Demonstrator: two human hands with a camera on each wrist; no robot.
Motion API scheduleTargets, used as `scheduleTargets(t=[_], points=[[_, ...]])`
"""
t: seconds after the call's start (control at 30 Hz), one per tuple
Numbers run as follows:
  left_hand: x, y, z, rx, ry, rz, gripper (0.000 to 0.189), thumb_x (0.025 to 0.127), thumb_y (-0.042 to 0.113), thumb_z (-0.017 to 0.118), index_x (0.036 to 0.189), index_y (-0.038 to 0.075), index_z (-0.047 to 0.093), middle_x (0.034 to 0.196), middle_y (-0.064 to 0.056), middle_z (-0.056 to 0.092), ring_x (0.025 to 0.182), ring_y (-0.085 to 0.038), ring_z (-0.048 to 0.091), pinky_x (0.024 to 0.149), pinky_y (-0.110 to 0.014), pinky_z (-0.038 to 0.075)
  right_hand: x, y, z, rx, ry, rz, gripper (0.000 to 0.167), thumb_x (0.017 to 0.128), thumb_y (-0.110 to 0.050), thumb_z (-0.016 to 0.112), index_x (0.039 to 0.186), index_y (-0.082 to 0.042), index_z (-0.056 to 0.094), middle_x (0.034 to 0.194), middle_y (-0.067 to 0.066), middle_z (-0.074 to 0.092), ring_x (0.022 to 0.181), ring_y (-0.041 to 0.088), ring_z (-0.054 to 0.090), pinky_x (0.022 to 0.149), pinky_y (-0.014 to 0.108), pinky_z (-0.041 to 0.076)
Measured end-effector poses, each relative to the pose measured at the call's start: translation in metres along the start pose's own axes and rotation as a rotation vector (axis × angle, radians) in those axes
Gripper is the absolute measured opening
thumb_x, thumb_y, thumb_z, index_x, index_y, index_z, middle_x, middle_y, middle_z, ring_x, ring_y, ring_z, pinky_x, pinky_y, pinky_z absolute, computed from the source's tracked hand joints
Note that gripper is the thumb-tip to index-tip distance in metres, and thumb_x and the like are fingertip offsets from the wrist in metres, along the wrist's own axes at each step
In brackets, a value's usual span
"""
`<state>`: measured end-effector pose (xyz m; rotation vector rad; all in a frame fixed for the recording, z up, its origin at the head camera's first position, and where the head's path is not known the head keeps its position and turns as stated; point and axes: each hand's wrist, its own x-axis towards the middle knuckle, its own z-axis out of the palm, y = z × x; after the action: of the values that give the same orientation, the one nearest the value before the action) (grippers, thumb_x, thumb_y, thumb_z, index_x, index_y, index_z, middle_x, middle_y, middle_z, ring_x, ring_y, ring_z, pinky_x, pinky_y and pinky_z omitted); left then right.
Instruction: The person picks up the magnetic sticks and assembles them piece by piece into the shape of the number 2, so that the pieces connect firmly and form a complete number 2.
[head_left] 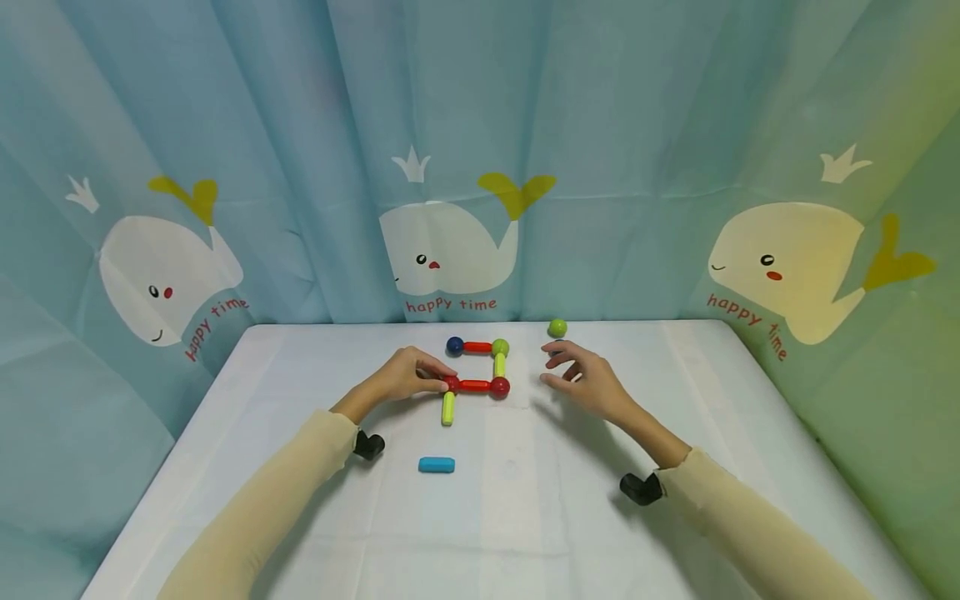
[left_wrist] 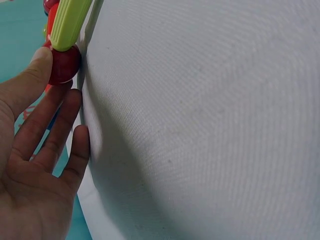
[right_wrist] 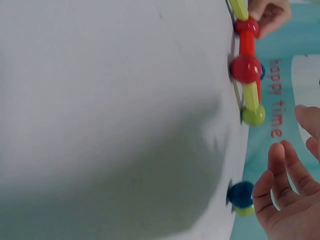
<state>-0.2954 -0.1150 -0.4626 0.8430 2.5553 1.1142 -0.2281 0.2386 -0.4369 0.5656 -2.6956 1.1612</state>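
My left hand pinches a red ball between thumb and fingers. From that ball a yellow-green stick points toward me, and a red stick runs right to a second red ball. Another yellow-green stick links that one to a light green ball, where a red stick leads left to a dark blue ball. My right hand hovers right of this shape, fingers loosely bent and holding nothing. Near its fingertips lies a loose blue ball, mostly hidden in the head view.
A loose light green ball sits at the back edge of the white-covered table. Closer to me lies a blue stick. Behind the table hangs a blue curtain with whale prints.
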Motion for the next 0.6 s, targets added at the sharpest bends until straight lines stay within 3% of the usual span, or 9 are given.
scheduleTargets(t=[0.33, 0.6], points=[[0.001, 0.0, 0.0, 0.001, 0.005, 0.002, 0.026, 0.09, 0.022, 0.082, 0.115, 0.017, 0.081, 0.112, 0.003, 0.077, 0.096, -0.011, 0.066, 0.088, -0.032, 0.054, 0.007, 0.018, -0.011, -0.02, 0.037, -0.008, 0.043, 0.092, -0.013, 0.078, 0.132, -0.004, 0.063, 0.107, 0.02, 0.074, 0.08, 0.027, 0.068, 0.072, 0.037, 0.055], [-0.001, 0.0, 0.0, 0.007, 0.005, 0.01, 0.025, 0.09, 0.022, 0.081, 0.115, 0.017, 0.081, 0.112, 0.003, 0.077, 0.095, -0.011, 0.067, 0.087, -0.032, 0.055, 0.015, 0.031, -0.017, -0.014, 0.037, 0.033, 0.044, 0.093, -0.013, 0.077, 0.134, -0.005, 0.062, 0.109, 0.02, 0.073, 0.077, 0.027, 0.069, 0.064, 0.03, 0.053]])
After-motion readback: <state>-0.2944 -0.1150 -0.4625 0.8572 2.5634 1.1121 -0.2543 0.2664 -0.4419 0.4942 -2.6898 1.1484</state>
